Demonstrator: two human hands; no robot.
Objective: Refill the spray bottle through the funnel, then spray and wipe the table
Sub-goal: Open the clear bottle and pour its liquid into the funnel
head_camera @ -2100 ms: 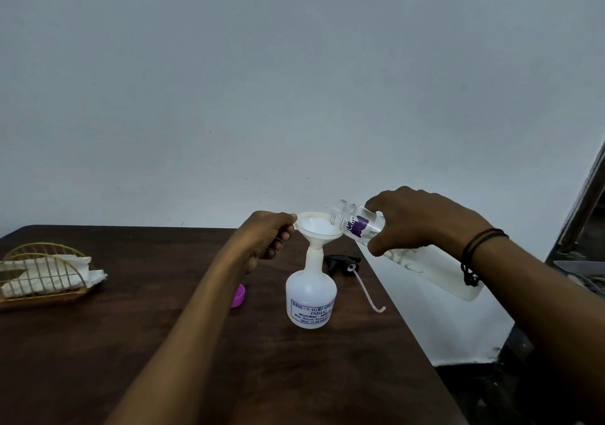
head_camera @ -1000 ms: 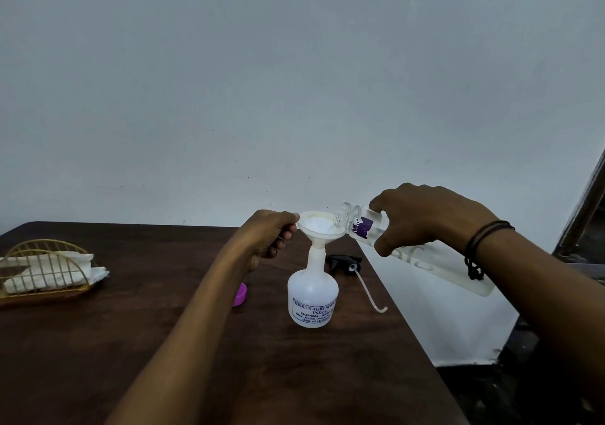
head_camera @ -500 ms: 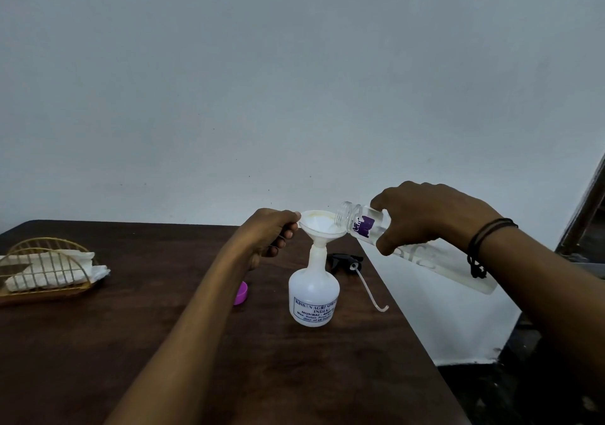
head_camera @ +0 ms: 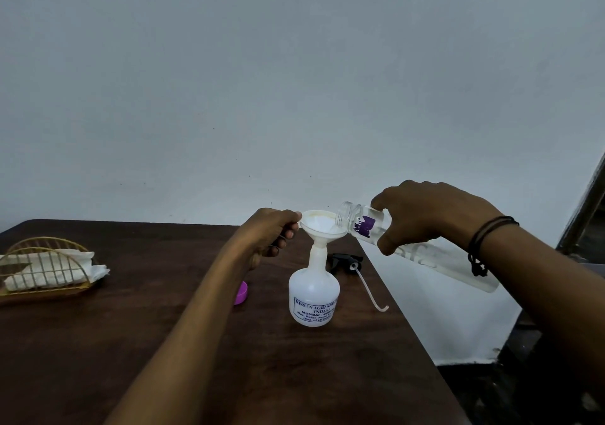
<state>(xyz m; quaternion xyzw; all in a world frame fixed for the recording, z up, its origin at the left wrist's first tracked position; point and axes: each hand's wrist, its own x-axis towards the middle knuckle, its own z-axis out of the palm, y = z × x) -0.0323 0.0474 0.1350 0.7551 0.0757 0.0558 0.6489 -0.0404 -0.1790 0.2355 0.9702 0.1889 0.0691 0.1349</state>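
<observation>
A person's right hand [head_camera: 432,215] is gripping a tilted clear water bottle [head_camera: 422,254], its open mouth resting over a white funnel [head_camera: 322,228] seated in the spray bottle [head_camera: 313,297] on the dark table [head_camera: 98,342], while the left hand [head_camera: 273,233] is pinching the funnel's rim; the black sprayer head [head_camera: 345,258] is lying just behind.

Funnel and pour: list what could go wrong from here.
1. The white plastic funnel sits loose in the white spray bottle; only the left hand steadies it, so it might tip.
2. The clear water bottle, tilted by the right hand, meets only the rim: liquid could spill onto the dark wooden table.
</observation>
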